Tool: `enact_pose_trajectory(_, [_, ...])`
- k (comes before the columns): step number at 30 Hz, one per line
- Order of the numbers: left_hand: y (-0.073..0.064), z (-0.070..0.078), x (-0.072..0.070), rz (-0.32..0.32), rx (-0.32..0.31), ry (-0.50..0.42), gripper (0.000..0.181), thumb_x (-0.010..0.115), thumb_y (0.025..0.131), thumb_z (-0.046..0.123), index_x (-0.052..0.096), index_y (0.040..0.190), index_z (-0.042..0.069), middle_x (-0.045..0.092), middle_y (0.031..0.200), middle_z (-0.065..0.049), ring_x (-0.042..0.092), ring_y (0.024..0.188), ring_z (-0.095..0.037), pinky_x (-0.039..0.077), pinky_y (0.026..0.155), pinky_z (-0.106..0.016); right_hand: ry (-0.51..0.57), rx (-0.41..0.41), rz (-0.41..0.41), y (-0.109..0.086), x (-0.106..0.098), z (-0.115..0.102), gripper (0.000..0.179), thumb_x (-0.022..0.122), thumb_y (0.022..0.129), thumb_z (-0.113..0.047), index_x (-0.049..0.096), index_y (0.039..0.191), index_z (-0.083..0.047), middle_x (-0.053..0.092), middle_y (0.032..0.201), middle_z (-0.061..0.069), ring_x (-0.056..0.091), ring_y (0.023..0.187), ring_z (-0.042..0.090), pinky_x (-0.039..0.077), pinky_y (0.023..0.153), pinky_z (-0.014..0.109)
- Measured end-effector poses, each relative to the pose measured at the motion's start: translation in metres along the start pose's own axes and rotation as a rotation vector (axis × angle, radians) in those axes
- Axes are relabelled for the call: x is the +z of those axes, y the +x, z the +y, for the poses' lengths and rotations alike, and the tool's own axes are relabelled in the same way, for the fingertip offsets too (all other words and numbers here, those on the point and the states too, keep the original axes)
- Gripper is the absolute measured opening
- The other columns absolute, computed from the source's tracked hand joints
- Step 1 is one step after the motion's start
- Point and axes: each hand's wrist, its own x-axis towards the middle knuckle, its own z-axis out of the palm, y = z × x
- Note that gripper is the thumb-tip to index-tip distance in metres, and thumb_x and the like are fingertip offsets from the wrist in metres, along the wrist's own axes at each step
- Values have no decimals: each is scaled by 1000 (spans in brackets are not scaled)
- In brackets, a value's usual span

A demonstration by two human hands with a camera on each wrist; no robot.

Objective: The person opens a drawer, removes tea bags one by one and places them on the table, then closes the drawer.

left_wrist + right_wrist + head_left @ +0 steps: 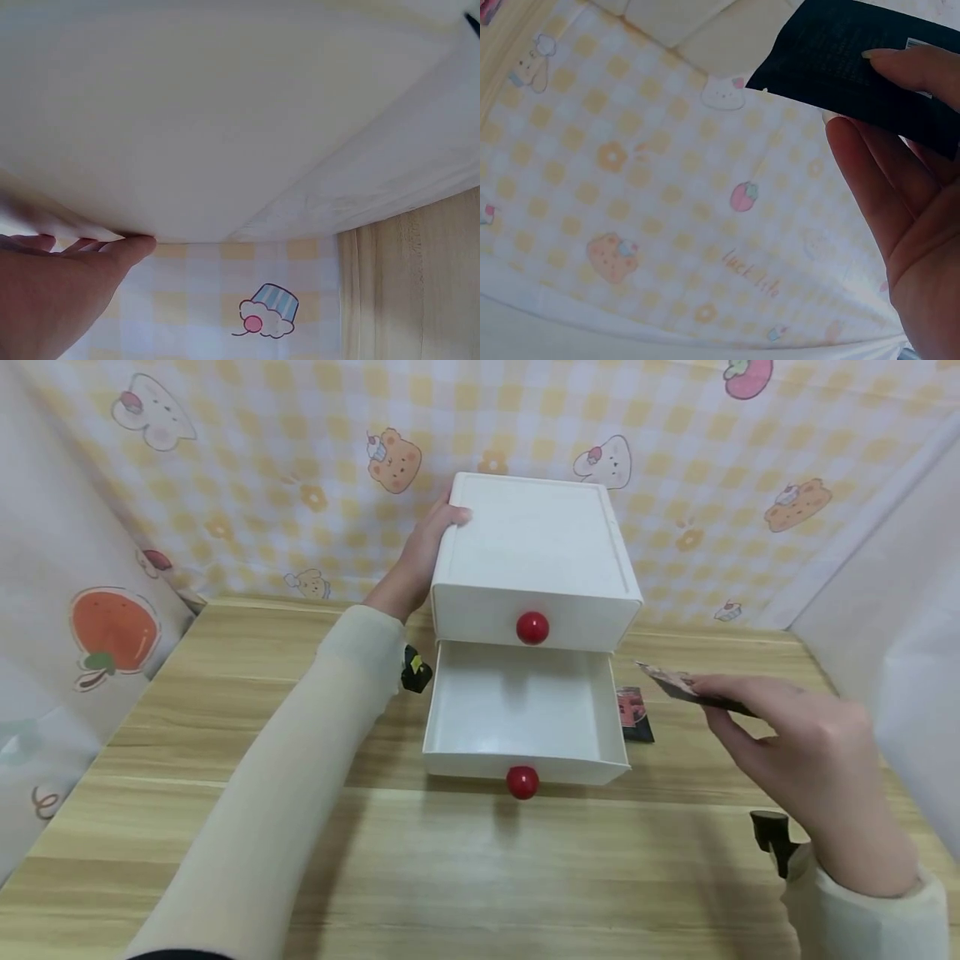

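A white two-tier drawer box (542, 539) stands upright on the table, its upper drawer closed. Pulled out below, the bare lower drawer (517, 702) has a red ball knob (522, 782). My left hand (429, 547) holds the box at its rear left edge, thumb on top; the other fingers are partly hidden. In the right wrist view, a dark flat packet (825, 60) is pinched between my right thumb and fingers. That right hand (795, 743) hovers over the table, right of the drawer and apart from it. A second packet (632, 712), red and black, lies by the drawer's right wall.
The wooden table (480, 877) extends in front of the box. Behind it hangs a yellow checked cloth (300, 460) with cartoon prints, and white cloth walls flank both sides. The upper drawer's red knob (532, 628) juts out above the lower drawer.
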Motion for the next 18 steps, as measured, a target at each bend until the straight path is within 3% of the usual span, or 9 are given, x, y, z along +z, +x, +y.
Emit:
enact_pose_trajectory(2, [0,0,0,-1,2,1,68,35,97,36,16,162,39,20,168,11,21,149,-10,17,121,-40,-21,6,0,-1,0,6,44,47,100,-36,82,98,-8,80,86,7,74,70,18,42,72,4])
enact_pose_trajectory(5, [0,-1,0,-6,8,2,68,34,97,35,15,162,37,19,168,11,20,150,-9,16,123,-40,-33,24,9,-3,0,15,32,55,96,-26,82,99,-9,79,88,9,70,92,-9,44,57,18])
enact_pose_trajectory(8, [1,-1,0,-12,12,0,68,34,98,35,14,163,37,19,168,12,19,151,-9,15,123,-41,-32,46,2,-6,0,22,22,66,84,-10,82,98,-8,79,91,12,41,109,-35,38,48,23])
enact_pose_trajectory(10, [2,-1,0,-14,9,2,68,34,97,36,14,163,38,18,168,12,19,150,-9,14,123,-41,-43,66,-15,-8,0,28,25,70,76,-1,82,97,-8,79,92,12,51,108,-30,40,51,24])
enact_pose_trajectory(11, [2,-1,-1,-14,10,2,68,34,97,36,14,163,38,18,168,12,18,151,-9,14,123,-41,-45,82,-25,-10,1,30,27,71,74,1,83,96,-8,79,92,12,58,105,-24,41,54,18])
enact_pose_trajectory(13, [2,-1,-1,-16,11,4,68,34,97,36,14,163,38,17,168,13,17,151,-8,13,123,-41,-66,105,-50,-12,4,34,28,73,72,4,83,96,-9,79,93,11,73,93,-2,44,59,20])
enact_pose_trajectory(15, [2,-1,-1,-19,13,6,68,34,97,36,13,163,38,16,169,13,17,151,-8,12,124,-42,-90,114,-73,-14,7,38,28,75,71,4,82,94,-9,79,93,12,76,79,25,46,62,23])
enact_pose_trajectory(18, [2,-1,-2,-19,8,6,69,34,97,37,12,163,38,15,169,13,16,152,-8,12,124,-42,-121,101,-113,-16,10,42,30,75,68,6,82,94,-8,79,92,14,73,72,37,43,55,34])
